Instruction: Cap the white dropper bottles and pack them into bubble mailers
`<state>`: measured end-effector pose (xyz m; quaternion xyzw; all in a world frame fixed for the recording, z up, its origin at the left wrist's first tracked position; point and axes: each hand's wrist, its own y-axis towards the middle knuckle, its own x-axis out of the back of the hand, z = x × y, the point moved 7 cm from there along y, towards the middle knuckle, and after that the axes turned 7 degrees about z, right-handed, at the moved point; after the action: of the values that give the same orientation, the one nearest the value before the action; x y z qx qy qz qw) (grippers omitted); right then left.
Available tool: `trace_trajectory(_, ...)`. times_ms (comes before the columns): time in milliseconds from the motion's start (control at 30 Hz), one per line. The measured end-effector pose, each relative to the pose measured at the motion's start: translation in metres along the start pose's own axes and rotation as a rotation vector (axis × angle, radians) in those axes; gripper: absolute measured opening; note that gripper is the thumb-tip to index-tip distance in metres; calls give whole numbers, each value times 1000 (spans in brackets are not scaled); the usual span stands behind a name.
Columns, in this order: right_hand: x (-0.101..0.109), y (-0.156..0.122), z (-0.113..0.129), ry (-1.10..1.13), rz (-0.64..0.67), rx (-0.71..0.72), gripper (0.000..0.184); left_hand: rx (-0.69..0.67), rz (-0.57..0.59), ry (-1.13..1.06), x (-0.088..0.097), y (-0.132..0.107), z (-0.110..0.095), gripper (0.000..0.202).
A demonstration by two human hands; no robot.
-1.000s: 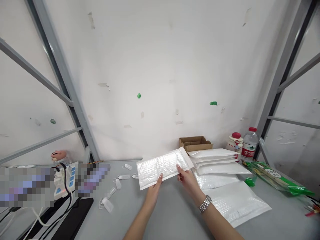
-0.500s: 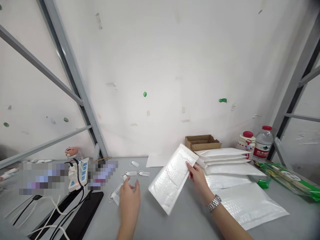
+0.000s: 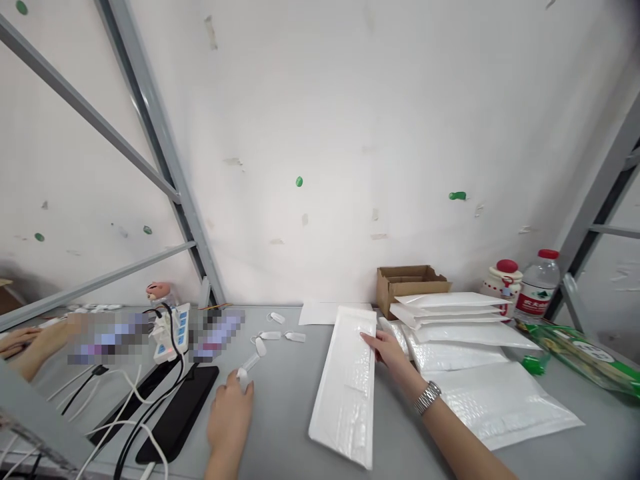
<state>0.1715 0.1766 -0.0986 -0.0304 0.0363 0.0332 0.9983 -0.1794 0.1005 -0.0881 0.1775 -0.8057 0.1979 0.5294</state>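
Note:
A white bubble mailer stands tilted over the grey table, its long side running toward me. My right hand, with a metal watch at the wrist, grips the mailer by its upper right edge. Over the table to the left, my left hand has its finger and thumb apart at a small white tag. Part of that tag is hidden by the fingers. Beyond it lie several more white looped tags, one of them a tag farther right.
A stack of bubble mailers lies at right, before an open cardboard box. Behind stand a red-capped bottle and a jar. Cables, a power strip and a black slab are at left. Another person's hands show far left.
The mailer has turned more upright in my right hand and come lower toward me. My left hand has moved left and down to the nearest tag. The view has shifted left.

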Motion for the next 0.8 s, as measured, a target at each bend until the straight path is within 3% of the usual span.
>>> trace_trajectory(167,-18,-3,-14,-305,233,-145,17,-59,64,21,-6,-2,-11,42)
trace_trajectory(233,-17,-3,-15,-474,197,-133,15,-97,76,26,-10,-2,-17,41)
trace_trajectory(367,-8,-4,-5,-867,20,-14,38,-150,82,16,-16,-5,-29,39)
trace_trajectory(467,-4,-7,7,-989,-101,95,38,-143,82,-54,-15,-12,-38,36)
trace_trajectory(533,-9,-9,11,-888,-70,141,35,-169,69,-151,-14,-21,-50,34)
trace_trajectory(700,-52,-17,-3,-330,303,43,42,-398,176,-444,-35,-47,-107,38)
trace_trajectory(800,-62,-20,-3,-172,289,102,38,-536,345,-536,-57,-51,-143,44)
